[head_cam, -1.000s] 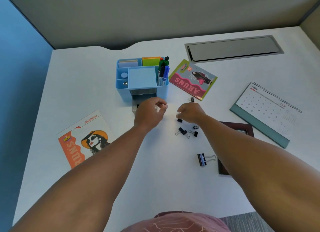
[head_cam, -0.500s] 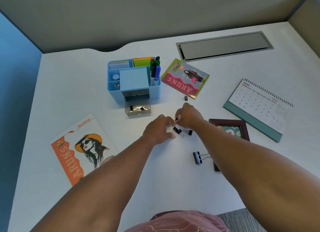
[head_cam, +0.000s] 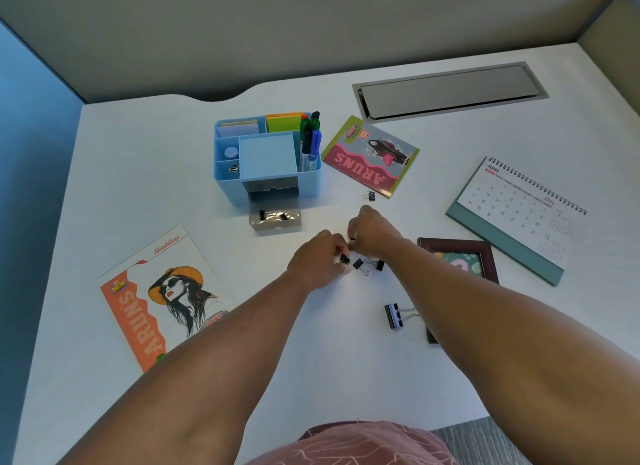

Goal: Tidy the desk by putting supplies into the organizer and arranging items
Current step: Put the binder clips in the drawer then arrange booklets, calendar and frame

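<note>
Near the surface's (head_cam: 138, 159) left edge lies an orange leaflet (head_cam: 162, 298), and toward the far edge stands the blue organizer (head_cam: 266, 159), its open drawer (head_cam: 276, 218) holding binder clips. At mid-surface the left hand (head_cam: 320, 265) pinches a small black binder clip (head_cam: 344, 259) in curled fingers. The right hand (head_cam: 372, 232) beside it pinches another small dark piece, two more clips (head_cam: 369, 265) lie just beside them, and a large clip (head_cam: 394, 316) sits nearer the front edge.

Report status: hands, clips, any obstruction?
Left hand pinching small binder clip; right hand pinching another. Two clips in open drawer. Large clip loose. Nothing blocking.
</note>
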A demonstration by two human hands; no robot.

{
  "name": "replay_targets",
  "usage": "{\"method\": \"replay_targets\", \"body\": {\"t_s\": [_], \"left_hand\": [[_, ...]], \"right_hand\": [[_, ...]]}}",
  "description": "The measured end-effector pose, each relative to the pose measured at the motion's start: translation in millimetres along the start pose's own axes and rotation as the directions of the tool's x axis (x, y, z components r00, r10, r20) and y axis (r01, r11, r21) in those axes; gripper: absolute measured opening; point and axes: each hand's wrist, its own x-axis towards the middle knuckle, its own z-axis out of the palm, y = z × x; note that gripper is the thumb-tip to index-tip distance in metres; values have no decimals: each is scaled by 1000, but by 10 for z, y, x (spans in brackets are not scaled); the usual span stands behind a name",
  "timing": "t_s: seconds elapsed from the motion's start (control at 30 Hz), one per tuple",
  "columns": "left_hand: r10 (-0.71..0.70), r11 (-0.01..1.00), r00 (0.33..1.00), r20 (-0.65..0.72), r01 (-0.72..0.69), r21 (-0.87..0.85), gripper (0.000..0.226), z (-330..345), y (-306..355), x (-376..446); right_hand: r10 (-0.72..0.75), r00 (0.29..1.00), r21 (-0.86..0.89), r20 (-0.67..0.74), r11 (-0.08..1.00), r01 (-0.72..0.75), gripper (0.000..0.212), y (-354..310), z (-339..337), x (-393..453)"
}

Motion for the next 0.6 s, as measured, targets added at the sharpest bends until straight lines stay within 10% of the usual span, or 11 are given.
{"method": "replay_targets", "body": {"t_s": [0.3,0.6], "left_hand": [[-37,995,997,-67,31,-96,17,-156,-43,-28],[-103,942,880,-463,-63,-329,16,-495,-79,-72]], "right_hand": [[99,990,240,-99,968,-73,21,-63,54,50],[318,930,815,-184,579,-37,19,-288,25,134]]}}
